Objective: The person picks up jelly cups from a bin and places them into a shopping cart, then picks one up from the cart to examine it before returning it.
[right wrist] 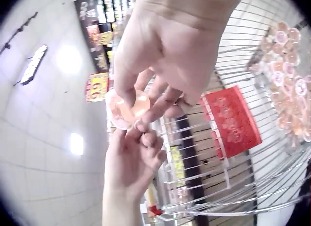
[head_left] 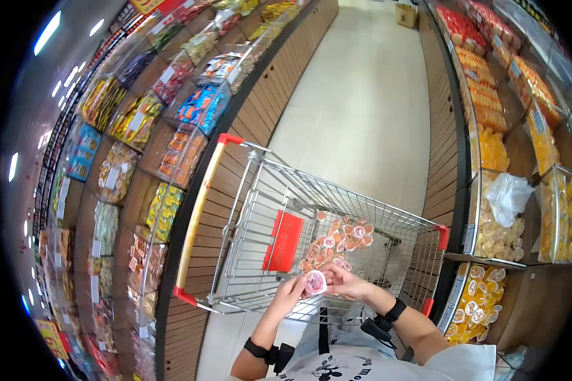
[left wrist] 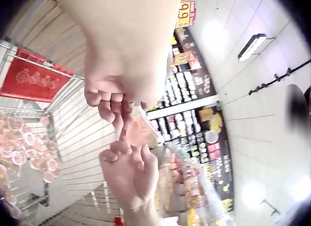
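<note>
Both hands hold one small jelly cup with a pink-and-white printed lid, above the near side of a shopping cart. My left hand pinches its left side, and my right hand grips it from the right. In the right wrist view, the clear cup shows peach-coloured contents, with the right thumb and fingers around it and the left fingertips at its lower edge. Many similar jelly cups lie in the cart.
A red plate hangs on the cart's wire side. Bins of packaged sweets line the left; bins of yellow jelly cups stand at right, with a white plastic bag on one. A cardboard box sits far down the aisle.
</note>
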`<control>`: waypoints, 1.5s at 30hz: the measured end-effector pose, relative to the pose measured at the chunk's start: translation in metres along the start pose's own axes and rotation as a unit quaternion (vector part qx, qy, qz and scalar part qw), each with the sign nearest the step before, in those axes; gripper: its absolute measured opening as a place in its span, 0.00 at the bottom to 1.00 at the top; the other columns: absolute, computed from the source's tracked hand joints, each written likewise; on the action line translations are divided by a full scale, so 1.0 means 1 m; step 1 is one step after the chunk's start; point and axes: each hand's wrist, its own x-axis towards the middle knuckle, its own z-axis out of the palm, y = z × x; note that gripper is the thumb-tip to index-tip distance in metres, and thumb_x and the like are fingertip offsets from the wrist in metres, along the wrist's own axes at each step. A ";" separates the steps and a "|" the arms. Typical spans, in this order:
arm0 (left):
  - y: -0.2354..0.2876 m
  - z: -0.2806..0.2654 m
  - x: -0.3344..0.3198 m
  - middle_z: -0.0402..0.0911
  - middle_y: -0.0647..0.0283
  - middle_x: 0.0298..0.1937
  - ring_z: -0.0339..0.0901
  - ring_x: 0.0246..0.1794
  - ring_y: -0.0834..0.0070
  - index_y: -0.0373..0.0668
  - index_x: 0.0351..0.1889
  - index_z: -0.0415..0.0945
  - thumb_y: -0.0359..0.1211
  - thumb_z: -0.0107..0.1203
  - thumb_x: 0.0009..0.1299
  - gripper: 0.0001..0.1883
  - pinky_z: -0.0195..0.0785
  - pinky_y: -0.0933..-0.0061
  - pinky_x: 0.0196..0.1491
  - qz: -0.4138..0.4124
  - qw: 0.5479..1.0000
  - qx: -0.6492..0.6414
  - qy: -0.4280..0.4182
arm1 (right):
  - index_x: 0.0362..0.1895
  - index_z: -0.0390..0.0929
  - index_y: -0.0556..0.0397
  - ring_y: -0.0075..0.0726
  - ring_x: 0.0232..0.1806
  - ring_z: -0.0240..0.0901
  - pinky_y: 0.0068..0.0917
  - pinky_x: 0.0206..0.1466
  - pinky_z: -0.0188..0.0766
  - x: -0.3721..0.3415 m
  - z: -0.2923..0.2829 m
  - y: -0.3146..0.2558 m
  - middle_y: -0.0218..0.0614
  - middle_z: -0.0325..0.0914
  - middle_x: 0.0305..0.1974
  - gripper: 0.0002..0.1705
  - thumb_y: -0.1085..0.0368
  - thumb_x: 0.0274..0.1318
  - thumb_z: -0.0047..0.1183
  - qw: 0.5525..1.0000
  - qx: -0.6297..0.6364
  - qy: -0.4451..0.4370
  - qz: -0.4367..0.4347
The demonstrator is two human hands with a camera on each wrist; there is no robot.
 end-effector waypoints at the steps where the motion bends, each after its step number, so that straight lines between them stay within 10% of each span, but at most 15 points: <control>1: 0.023 0.002 -0.015 0.65 0.70 0.16 0.61 0.17 0.87 0.36 0.23 0.65 0.33 0.39 0.60 0.10 0.54 0.88 0.20 -0.018 0.999 -0.026 0.037 | 0.44 0.54 0.54 0.24 0.40 0.59 0.20 0.41 0.59 -0.001 0.018 -0.001 0.33 0.60 0.40 0.25 0.77 0.37 0.45 1.000 -0.004 -0.011 -0.019; 10: 0.061 -0.041 -0.112 0.53 0.76 0.12 0.47 0.14 0.91 0.40 0.13 0.55 0.29 0.43 0.58 0.13 0.41 0.87 0.15 0.186 0.982 0.017 -0.027 | 0.36 0.60 0.56 0.17 0.30 0.61 0.14 0.32 0.60 -0.022 0.146 0.000 0.29 0.63 0.31 0.10 0.73 0.45 0.40 0.931 -0.324 0.130 -0.105; 25: 0.084 -0.074 -0.196 0.54 0.77 0.14 0.48 0.15 0.92 0.43 0.13 0.56 0.33 0.42 0.59 0.13 0.41 0.87 0.15 0.180 0.943 -0.041 -0.278 | 0.13 0.64 0.53 0.13 0.11 0.52 0.11 0.14 0.47 -0.057 0.280 0.045 0.24 0.60 0.10 0.14 0.62 0.47 0.40 0.949 -0.243 0.198 -0.043; 31: 0.082 -0.058 -0.204 0.55 0.76 0.11 0.50 0.13 0.92 0.39 0.13 0.57 0.32 0.42 0.59 0.14 0.43 0.88 0.14 0.292 0.945 0.001 -0.148 | 0.15 0.65 0.54 0.15 0.12 0.53 0.13 0.15 0.47 -0.070 0.291 0.051 0.25 0.61 0.11 0.14 0.62 0.47 0.40 0.921 -0.255 0.250 -0.154; 45: 0.096 -0.041 -0.191 0.65 0.74 0.19 0.59 0.19 0.91 0.38 0.22 0.66 0.36 0.43 0.59 0.10 0.54 0.88 0.21 0.087 0.904 -0.087 -0.410 | 0.12 0.69 0.61 0.23 0.10 0.63 0.17 0.14 0.59 -0.096 0.312 0.071 0.35 0.67 0.11 0.17 0.65 0.47 0.39 0.934 -0.213 0.225 -0.177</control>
